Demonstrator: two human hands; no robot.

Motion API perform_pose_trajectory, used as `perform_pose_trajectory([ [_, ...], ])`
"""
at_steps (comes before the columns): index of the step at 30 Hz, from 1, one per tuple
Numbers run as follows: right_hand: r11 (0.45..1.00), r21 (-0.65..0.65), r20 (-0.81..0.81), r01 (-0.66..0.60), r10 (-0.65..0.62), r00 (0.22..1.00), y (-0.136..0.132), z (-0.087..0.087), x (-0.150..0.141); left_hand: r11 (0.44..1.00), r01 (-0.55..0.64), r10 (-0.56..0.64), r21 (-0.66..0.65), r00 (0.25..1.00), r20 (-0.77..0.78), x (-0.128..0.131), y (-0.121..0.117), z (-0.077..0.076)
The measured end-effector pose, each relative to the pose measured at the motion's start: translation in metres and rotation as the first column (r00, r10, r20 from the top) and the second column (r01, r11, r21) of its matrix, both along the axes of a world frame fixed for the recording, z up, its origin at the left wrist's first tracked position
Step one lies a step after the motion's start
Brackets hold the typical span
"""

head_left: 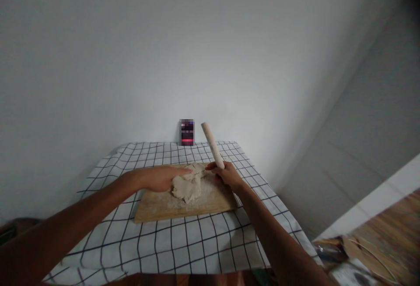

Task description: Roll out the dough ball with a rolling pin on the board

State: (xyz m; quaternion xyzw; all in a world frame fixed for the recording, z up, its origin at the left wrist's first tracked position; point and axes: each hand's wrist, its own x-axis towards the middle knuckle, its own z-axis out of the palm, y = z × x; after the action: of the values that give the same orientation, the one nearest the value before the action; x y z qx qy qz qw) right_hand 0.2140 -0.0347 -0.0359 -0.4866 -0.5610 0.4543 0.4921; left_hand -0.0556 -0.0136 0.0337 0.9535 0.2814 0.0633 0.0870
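A pale lump of dough (187,184) lies on a floured wooden board (164,209) on a table covered with a checked cloth (170,246). My left hand (162,178) lies flat with stretched fingers against the left side of the dough. In my right hand (229,174), at the board's right edge, I grip the lower end of a wooden rolling pin (212,145). The pin tilts upward and away from me, above the board's far right corner.
A small dark box (187,132) stands at the table's far edge against the white wall. At the lower right there is a wooden floor with a pale skirting, and some wicker and papers (357,255) lie there.
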Motion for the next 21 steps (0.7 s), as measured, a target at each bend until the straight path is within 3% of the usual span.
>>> perform_pose_trajectory([
  [2,0.999,0.023,-0.045,0.031,-0.03,0.999,0.001,-0.003,0.0,0.997,-0.005,0.008,-0.071,0.999,0.038,0.018,0.009,0.007],
  [4,0.996,0.029,-0.094,0.088,-0.084,0.992,0.001,-0.006,0.0,0.992,-0.129,0.126,0.011,0.982,0.143,0.044,0.019,0.001],
  [8,0.989,0.007,-0.226,0.147,-0.142,0.964,0.0,-0.013,0.005,0.968,-0.234,0.213,0.09,0.957,0.194,0.09,0.03,-0.038],
  [11,0.988,0.013,-0.312,0.155,-0.144,0.939,0.0,-0.016,0.007,0.951,-0.266,0.232,0.16,0.952,0.201,0.1,0.031,-0.066],
  [13,0.981,0.009,-0.333,0.194,-0.18,0.925,0.001,-0.017,0.006,0.94,-0.277,0.241,0.199,0.953,0.184,0.099,0.031,-0.076],
  [16,0.961,0.018,-0.345,0.274,-0.252,0.904,0.002,-0.02,0.002,0.946,-0.26,0.23,0.193,0.959,0.166,0.097,0.035,-0.079],
  [21,0.938,0.089,-0.374,0.335,-0.28,0.884,0.003,-0.021,0.001,0.95,-0.31,0.308,-0.03,0.923,0.232,0.094,0.052,-0.06],
])
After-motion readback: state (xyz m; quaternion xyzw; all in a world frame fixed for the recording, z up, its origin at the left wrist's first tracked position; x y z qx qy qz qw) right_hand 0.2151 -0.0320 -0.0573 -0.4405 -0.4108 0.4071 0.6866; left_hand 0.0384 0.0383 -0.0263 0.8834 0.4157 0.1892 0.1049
